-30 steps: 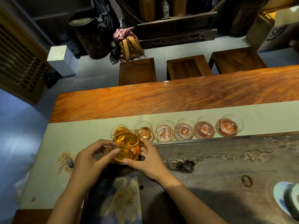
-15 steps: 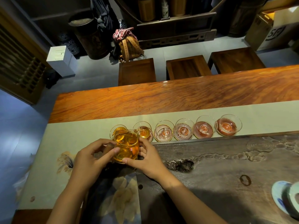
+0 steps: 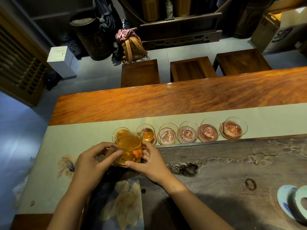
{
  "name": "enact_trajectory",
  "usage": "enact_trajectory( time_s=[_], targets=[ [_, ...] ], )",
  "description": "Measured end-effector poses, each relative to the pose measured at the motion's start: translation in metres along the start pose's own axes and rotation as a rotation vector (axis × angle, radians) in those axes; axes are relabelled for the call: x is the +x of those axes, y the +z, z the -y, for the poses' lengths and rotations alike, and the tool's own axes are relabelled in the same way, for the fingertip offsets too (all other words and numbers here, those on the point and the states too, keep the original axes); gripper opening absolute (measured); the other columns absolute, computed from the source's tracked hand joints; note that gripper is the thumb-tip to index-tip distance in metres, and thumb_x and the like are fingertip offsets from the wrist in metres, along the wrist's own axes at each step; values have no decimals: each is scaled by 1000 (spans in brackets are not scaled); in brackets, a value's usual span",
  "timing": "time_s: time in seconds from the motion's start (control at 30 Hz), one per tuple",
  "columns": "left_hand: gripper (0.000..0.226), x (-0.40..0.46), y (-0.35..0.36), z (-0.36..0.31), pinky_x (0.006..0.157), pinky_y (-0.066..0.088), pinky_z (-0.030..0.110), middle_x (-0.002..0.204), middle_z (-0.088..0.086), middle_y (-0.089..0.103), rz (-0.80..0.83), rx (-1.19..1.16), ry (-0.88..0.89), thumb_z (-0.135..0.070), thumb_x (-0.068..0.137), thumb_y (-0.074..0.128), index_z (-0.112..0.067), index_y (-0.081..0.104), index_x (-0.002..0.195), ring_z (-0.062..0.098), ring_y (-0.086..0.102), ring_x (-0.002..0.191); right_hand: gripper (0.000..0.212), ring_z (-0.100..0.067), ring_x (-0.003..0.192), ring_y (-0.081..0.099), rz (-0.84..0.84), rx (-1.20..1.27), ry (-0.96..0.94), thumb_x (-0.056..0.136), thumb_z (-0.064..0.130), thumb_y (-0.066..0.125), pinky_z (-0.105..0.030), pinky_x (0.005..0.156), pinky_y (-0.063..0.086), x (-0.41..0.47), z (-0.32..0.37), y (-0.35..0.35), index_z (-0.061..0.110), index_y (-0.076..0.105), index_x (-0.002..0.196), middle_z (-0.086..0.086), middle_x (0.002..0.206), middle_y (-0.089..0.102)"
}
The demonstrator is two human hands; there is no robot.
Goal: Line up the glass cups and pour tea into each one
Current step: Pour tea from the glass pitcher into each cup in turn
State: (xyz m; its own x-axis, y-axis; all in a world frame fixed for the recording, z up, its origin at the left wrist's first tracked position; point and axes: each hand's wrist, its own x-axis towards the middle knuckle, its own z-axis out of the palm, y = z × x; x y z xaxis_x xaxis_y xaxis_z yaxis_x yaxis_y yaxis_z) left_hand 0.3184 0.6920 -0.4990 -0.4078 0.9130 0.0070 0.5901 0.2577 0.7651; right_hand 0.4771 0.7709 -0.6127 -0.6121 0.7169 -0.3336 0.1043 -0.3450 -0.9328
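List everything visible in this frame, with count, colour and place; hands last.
glass cups: six, clear, in a row on the runner, each on a round coaster; the two leftmost hold amber tea.
glass pitcher: one, clear, full of amber tea, tilted with its spout at the second cup from the left.
table runner: one, pale green, along the table.
table: one, reddish wood.
tea tray: one, dark carved, near right.
ceramic pieces: pale blue-green, lower right edge.
stools: three, dark wood, beyond the table.
backpack: one, tan, on the floor.
left hand: grip on the pitcher's left side.
right hand: grip on its right side.
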Motion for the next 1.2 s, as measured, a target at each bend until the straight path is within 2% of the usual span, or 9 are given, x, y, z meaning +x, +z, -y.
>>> enact_trajectory(
  time_s=[0.1,0.2,0.33,0.5,0.83,0.9,1.0,1.13,1.2],
  targets=[
    [21,0,1,-2,64,53,22,91,-38,66,-6,0,-16,-53,66,65,-45,68,85,-13,60,90,107,-8,118,64,-8,2,6,52,57,92,-30,99,55,0,0,0,26,43,143,6,129,65],
    [20,1,2,-3,64,50,18,87,-40,65,0,-1,-22,-49,67,66,-44,66,86,-16,59,89,95,-7,117,64,-9,-8,3,56,51,93,-28,98,55,0,0,0,31,48,138,8,127,66],
    [18,1,3,-5,63,51,19,87,-25,68,-10,-2,-29,-45,67,67,-44,66,85,-18,59,87,100,-8,117,65,-5,11,4,57,46,93,-29,98,55,0,0,0,22,46,141,3,128,66],
    [19,0,3,-5,64,52,22,92,-18,69,-10,1,-28,-45,68,67,-41,69,87,-13,60,89,103,-10,119,64,6,23,8,58,43,92,-31,101,53,-1,0,-1,18,42,145,2,130,64],
    [19,2,4,-7,65,53,23,92,-18,70,-20,5,-36,-45,67,67,-41,70,86,-11,61,89,104,-10,121,63,20,29,9,58,45,91,-33,103,52,0,1,-2,19,42,146,3,132,63],
    [19,2,5,-7,64,52,22,91,-18,70,-21,1,-37,-45,67,68,-41,70,85,-11,61,89,103,-9,120,63,20,28,17,58,46,92,-31,102,53,1,0,-2,20,43,145,3,132,63],
    [18,3,5,-7,65,51,19,91,-19,69,-23,4,-46,-44,67,68,-42,69,85,-5,63,88,96,-4,118,63,20,18,21,56,53,93,-25,97,54,1,-1,-3,30,47,138,12,127,65],
    [18,4,6,-8,65,52,20,90,-19,69,-20,-4,-50,-44,66,68,-42,69,83,-6,63,87,105,-6,119,63,18,34,30,53,58,92,-26,97,54,1,0,-3,28,46,142,10,129,65],
    [18,5,6,-8,67,54,24,90,-18,70,-19,-5,-44,-44,67,68,-41,69,84,0,64,87,110,-6,120,63,23,39,36,51,60,92,-28,99,54,1,0,-3,28,43,144,10,131,63]
  ],
)
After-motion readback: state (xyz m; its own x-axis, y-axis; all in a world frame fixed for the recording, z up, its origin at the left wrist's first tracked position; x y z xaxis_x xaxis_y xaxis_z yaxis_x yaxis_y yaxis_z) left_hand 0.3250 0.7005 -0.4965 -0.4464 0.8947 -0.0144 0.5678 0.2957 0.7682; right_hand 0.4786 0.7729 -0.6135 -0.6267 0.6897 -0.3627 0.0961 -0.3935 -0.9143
